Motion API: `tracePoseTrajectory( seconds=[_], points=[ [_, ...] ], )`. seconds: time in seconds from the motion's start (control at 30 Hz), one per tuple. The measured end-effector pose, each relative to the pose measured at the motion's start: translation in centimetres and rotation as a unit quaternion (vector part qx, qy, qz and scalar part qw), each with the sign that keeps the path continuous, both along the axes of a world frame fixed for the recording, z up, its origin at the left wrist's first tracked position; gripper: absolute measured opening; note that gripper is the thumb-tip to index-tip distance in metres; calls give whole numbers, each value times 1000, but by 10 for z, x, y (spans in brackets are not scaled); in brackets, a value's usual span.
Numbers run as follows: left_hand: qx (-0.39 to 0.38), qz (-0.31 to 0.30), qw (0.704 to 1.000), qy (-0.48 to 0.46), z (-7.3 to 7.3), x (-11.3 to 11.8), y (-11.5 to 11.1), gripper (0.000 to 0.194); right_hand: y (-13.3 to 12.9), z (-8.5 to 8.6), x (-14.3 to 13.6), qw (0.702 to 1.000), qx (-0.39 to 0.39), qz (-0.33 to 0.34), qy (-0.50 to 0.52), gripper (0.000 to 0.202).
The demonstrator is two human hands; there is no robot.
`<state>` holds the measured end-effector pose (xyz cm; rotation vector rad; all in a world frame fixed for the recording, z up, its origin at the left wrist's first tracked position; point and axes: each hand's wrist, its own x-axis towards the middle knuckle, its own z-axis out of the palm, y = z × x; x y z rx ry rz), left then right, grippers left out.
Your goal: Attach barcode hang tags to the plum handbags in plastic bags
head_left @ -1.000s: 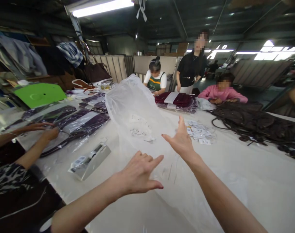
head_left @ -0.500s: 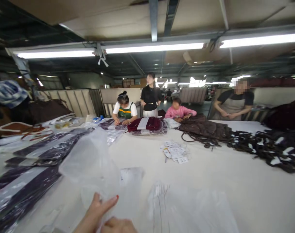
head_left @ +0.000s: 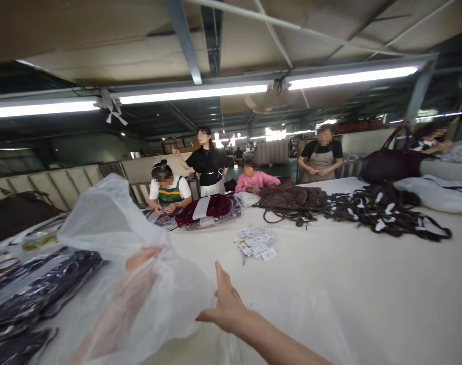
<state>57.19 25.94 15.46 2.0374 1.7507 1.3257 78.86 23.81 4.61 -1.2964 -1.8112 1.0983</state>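
Right hand (head_left: 228, 301) open, left hand (head_left: 142, 259) veiled, grip indeterminate: the plastic bag (head_left: 177, 289) may crumple because its film looks limp.

The left hand (head_left: 141, 261), uncovered a second earlier, had come to show through the translucent plastic bag (head_left: 105, 213). The right hand (head_left: 227, 301) had drawn apart from it, splayed. The standing co-worker in black (head_left: 207, 165) had raised one arm (head_left: 182, 160).

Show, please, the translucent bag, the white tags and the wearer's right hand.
Translucent bag (head_left: 172, 289), head view: middle of its film.
White tags (head_left: 258, 247), head view: middle of the heap.
Right hand (head_left: 228, 305), head view: middle of the hand.
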Motion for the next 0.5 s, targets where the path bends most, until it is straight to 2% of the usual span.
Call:
tracePoseTrajectory(
  seconds=[0.1,0.2,0.3,0.37,0.43,0.5],
  points=[
    [1,-36,999,-12,27,54,6,27,17,26,7,999,-18,-31,20,131],
    [-14,-51,998,-40,41,112,-1,32,35,45,19,995,13,-73,69,116],
    [-73,-70,988,-115,43,168,-19,35,52,53,40,981,74,-142,112,91],
    [-146,-112,956,-227,40,198,-29,41,61,53,56,966,131,-183,125,62],
    [-188,-168,921,-297,36,218,-36,47,70,52,74,954,170,-207,131,30],
    [-186,-223,913,-285,36,229,-39,48,82,53,98,944,196,-223,145,16]
  ],
)
